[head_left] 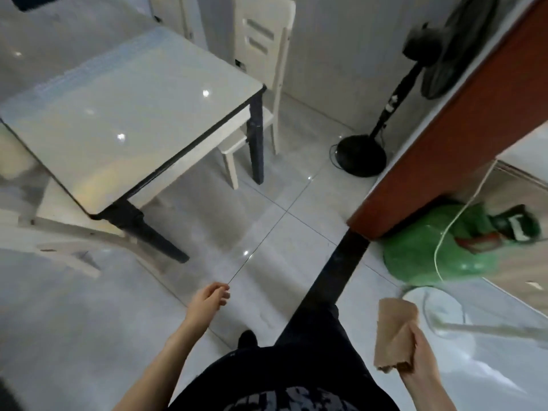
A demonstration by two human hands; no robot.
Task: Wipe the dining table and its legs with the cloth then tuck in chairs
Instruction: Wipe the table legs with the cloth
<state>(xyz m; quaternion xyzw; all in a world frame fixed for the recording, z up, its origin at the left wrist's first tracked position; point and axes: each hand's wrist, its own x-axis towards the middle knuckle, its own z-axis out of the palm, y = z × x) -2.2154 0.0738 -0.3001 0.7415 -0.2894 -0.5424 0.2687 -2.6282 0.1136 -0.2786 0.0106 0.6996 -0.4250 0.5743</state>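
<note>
The dining table (pixel 127 114) has a glossy pale top and dark legs; it stands at the upper left, some way ahead of me. Its near leg (pixel 145 229) slants down to the floor and a second leg (pixel 256 140) stands at the far right corner. A white chair (pixel 264 54) sits at the far right side, another pale chair (pixel 68 235) at the near left, partly under the top. My right hand (pixel 421 354) grips a folded brown cloth (pixel 394 333) at the lower right. My left hand (pixel 209 301) hangs over the floor with loosely curled fingers, holding nothing.
A black standing fan (pixel 394 111) stands on the floor right of the table. A reddish-brown door edge (pixel 450 129) runs down the right side, with a green gas cylinder (pixel 444 247) and a pale hose beside it. Grey floor tiles lie between me and the table.
</note>
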